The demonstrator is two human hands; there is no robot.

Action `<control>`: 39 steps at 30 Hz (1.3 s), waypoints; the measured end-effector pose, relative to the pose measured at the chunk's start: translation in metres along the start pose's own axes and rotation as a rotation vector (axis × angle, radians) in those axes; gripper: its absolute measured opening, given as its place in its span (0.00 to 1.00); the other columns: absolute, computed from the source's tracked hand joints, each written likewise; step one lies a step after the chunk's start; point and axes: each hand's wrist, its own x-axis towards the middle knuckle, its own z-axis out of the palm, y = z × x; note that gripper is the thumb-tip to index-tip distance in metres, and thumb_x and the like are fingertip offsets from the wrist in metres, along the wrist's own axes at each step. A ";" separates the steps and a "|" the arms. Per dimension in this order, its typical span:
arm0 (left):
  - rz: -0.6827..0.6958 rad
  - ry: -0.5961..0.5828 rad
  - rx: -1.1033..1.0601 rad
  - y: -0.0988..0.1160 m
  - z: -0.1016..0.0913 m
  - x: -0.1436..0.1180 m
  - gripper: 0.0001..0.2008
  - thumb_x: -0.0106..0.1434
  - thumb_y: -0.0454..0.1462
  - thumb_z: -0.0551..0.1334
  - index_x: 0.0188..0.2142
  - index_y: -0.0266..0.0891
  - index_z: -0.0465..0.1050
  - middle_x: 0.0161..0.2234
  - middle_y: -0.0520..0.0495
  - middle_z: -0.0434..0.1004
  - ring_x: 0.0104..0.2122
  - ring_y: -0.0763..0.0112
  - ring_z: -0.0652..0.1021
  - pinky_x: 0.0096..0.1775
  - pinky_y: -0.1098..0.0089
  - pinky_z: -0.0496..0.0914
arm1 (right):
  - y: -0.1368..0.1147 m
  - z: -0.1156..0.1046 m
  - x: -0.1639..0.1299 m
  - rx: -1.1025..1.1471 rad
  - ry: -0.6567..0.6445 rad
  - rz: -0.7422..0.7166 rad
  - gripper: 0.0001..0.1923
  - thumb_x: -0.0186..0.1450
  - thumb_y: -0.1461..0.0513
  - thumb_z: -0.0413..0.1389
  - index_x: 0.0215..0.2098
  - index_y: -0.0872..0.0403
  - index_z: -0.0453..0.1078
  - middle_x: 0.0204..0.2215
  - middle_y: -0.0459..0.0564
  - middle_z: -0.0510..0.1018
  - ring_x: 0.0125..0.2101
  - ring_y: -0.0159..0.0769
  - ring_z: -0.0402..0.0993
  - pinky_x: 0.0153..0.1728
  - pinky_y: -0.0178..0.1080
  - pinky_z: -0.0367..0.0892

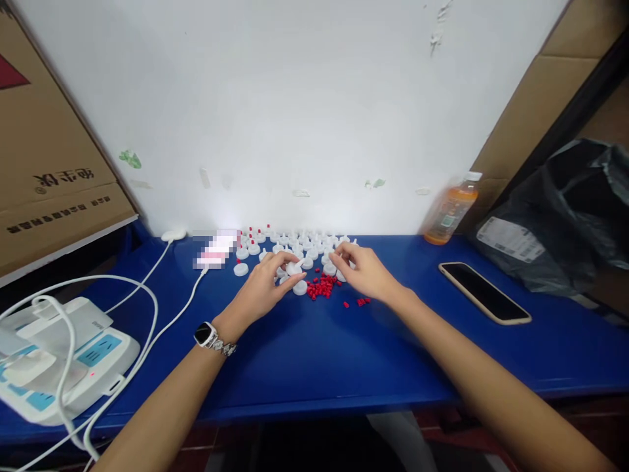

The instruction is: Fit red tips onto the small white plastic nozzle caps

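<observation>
**Free room and obstacles around the red pellet pile**

Landmark: red pellet pile (322,287) on the blue table (314,367). Behind it, passage is blocked by a wide scatter of white caps (289,246), reaching back to the wall (295,98). Just left and right of the pile, space is taken by the left hand (268,285) and right hand (361,269). In front of the pile, bare tabletop is left open to the near edge. Far right, a phone (484,293) and an orange bottle (451,210) stand in the way; far left, white cables (147,308) and a power strip (73,357).
</observation>
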 end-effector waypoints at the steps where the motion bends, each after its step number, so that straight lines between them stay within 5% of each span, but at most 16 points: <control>1: -0.003 -0.008 0.000 0.001 0.000 0.000 0.18 0.67 0.51 0.59 0.50 0.45 0.69 0.40 0.47 0.71 0.36 0.67 0.73 0.41 0.65 0.69 | 0.003 -0.004 -0.011 -0.087 -0.009 0.032 0.18 0.71 0.48 0.46 0.36 0.52 0.67 0.24 0.45 0.76 0.26 0.35 0.71 0.29 0.35 0.55; 8: 0.038 -0.053 0.019 0.011 0.008 -0.001 0.18 0.67 0.51 0.59 0.50 0.46 0.69 0.43 0.48 0.71 0.38 0.67 0.73 0.42 0.65 0.68 | 0.009 -0.005 -0.067 -0.504 -0.152 0.027 0.27 0.67 0.39 0.46 0.44 0.52 0.64 0.32 0.51 0.81 0.30 0.43 0.77 0.25 0.37 0.48; 13: 0.036 -0.075 0.038 0.009 0.014 -0.001 0.18 0.67 0.51 0.59 0.50 0.45 0.69 0.44 0.48 0.71 0.37 0.68 0.73 0.42 0.65 0.69 | 0.006 0.003 -0.058 -0.566 -0.251 -0.141 0.14 0.74 0.54 0.42 0.46 0.52 0.63 0.34 0.51 0.81 0.30 0.41 0.77 0.25 0.38 0.47; 19: 0.044 -0.078 0.047 0.007 0.013 -0.001 0.18 0.67 0.51 0.59 0.49 0.44 0.70 0.43 0.47 0.72 0.38 0.67 0.73 0.42 0.64 0.69 | 0.006 0.007 -0.045 -0.569 -0.303 -0.256 0.11 0.74 0.59 0.41 0.45 0.53 0.64 0.37 0.53 0.80 0.27 0.38 0.76 0.25 0.39 0.50; 39: -0.036 -0.079 0.070 0.006 0.006 -0.002 0.17 0.67 0.50 0.58 0.50 0.46 0.69 0.41 0.47 0.71 0.38 0.64 0.74 0.43 0.63 0.69 | -0.001 0.019 0.015 -0.083 -0.160 -0.181 0.15 0.74 0.54 0.46 0.41 0.53 0.70 0.22 0.45 0.74 0.23 0.31 0.68 0.27 0.33 0.52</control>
